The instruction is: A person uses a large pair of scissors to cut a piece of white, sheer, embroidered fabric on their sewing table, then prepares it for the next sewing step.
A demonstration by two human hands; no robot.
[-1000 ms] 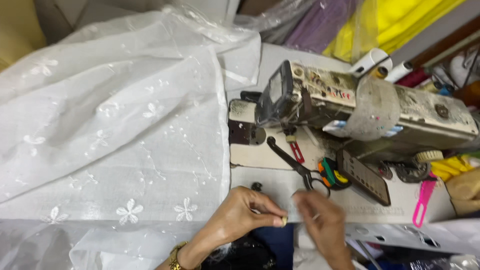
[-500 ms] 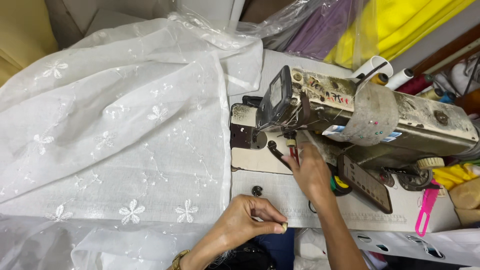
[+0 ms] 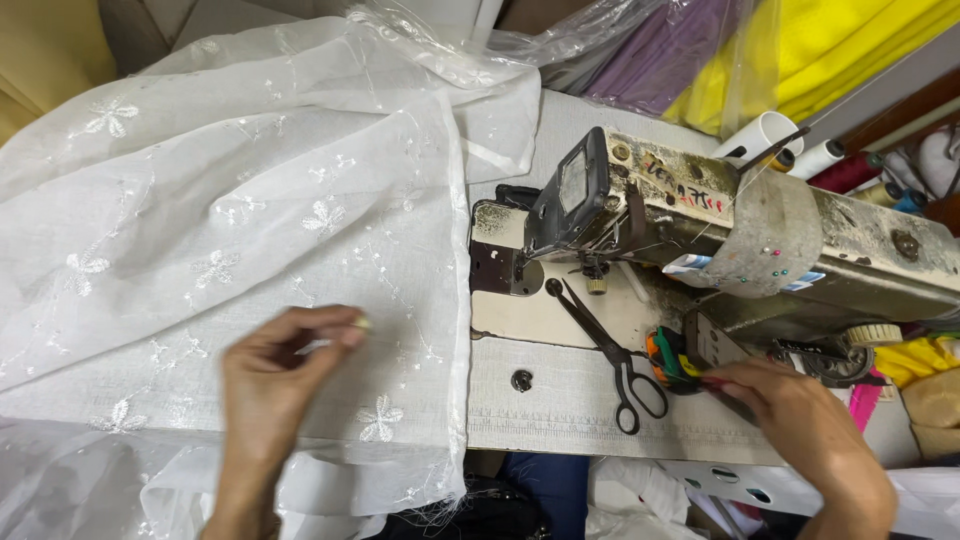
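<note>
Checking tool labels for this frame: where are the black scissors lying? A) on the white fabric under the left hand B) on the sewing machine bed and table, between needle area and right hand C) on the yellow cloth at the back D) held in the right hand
B: the black scissors lie flat on the sewing machine bed and table, blades toward the needle, handles near the right hand; the left hand is over the white fabric.

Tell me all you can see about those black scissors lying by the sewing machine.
The scissors look like dark metal with black loop handles. They lie flat and slightly open on the sewing machine bed, blades pointing up-left toward the needle area, handles down-right over the pale table edge. Neither hand touches them: the right hand rests just to their right, by a small multicoloured object; the left hand is over the white embroidered fabric.
</note>
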